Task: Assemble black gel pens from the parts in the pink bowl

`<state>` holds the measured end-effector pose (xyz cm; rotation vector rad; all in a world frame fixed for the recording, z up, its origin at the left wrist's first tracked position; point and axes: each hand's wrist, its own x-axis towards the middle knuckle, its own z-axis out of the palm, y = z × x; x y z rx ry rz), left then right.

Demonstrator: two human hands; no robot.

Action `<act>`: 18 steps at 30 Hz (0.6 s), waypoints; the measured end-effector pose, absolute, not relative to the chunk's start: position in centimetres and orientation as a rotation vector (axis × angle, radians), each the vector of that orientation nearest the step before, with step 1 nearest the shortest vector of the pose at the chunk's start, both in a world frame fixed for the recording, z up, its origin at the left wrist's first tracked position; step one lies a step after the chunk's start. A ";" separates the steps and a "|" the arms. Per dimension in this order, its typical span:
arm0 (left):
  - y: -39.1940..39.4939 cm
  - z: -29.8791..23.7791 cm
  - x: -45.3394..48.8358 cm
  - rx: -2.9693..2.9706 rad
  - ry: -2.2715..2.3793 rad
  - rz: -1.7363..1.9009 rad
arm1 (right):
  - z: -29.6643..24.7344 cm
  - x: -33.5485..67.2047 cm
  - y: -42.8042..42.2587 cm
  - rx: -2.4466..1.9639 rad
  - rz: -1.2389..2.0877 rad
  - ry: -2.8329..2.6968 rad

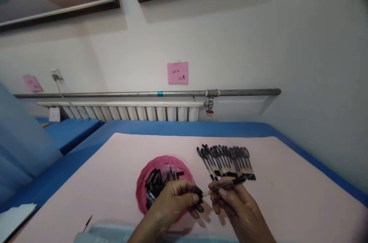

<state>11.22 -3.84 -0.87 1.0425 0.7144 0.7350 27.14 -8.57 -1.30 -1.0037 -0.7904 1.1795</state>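
Between my two hands, above the pink mat point(287, 181), is a black gel pen point(231, 183). My right hand point(234, 201) grips its dark barrel between thumb and fingers, with the tip end pointing left. At that end, my left hand point(181, 199) pinches a small black piece that looks like the pen's grip or cap; the fingers partly cover it. A pink scalloped bowl point(140, 185) sits beneath and behind my left hand, holding loose black and clear pen parts point(156, 181). Beyond my right hand lies a row of several pens point(227, 158), side by side.
A blue table edge point(184, 128) borders the mat, with a radiator point(143, 112) and pipe behind. At the front lie a light-blue cloth point(106, 233) and a thin dark-tipped refill or pen point(87, 223). White paper point(15, 218) rests at the left; a pink note point(178, 73) hangs on the wall.
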 end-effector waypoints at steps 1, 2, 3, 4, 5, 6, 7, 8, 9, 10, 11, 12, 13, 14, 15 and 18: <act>-3.9 -0.8 11.3 1.039 0.717 0.731 | -1.3 27.2 -8.6 -1.003 1.175 -0.800; -3.9 -0.8 11.3 1.038 0.721 0.723 | -1.3 27.2 -8.6 -1.003 1.171 -0.810; -3.9 -0.9 11.3 1.037 0.725 0.714 | -1.3 27.2 -8.6 -1.006 1.168 -0.819; -3.9 -0.9 11.3 1.033 0.729 0.709 | -1.3 27.2 -8.7 -1.011 1.167 -0.826; -3.9 -1.0 11.3 1.029 0.729 0.707 | -1.3 27.2 -8.7 -1.016 1.171 -0.831; -3.9 -1.1 11.4 1.024 0.723 0.706 | -1.4 27.2 -8.7 -1.020 1.177 -0.830; -3.9 -1.3 11.4 1.021 0.714 0.708 | -1.4 27.2 -8.7 -1.024 1.182 -0.826; -3.9 -1.5 11.4 1.020 0.705 0.711 | -1.4 27.2 -8.8 -1.024 1.184 -0.820; -3.8 -1.6 11.4 1.020 0.697 0.712 | -1.5 27.2 -8.8 -1.023 1.182 -0.814; -3.8 -1.8 11.4 1.021 0.691 0.711 | -1.5 27.3 -8.8 -1.023 1.179 -0.809; -3.8 -1.9 11.4 1.019 0.689 0.710 | -1.5 27.3 -8.8 -1.029 1.177 -0.808; -3.8 -2.0 11.4 1.013 0.690 0.710 | -1.6 27.3 -8.8 -1.040 1.175 -0.816; -3.8 -2.1 11.4 1.005 0.693 0.710 | -1.6 27.4 -8.9 -1.053 1.174 -0.831; -3.8 -2.1 11.5 0.994 0.696 0.711 | -1.6 27.4 -8.9 -1.067 1.172 -0.846; -3.8 -2.2 11.5 0.981 0.700 0.715 | -1.6 27.5 -8.9 -1.080 1.169 -0.863; -3.9 -2.0 11.6 0.961 0.714 0.728 | -1.6 27.6 -8.8 -1.110 1.149 -0.902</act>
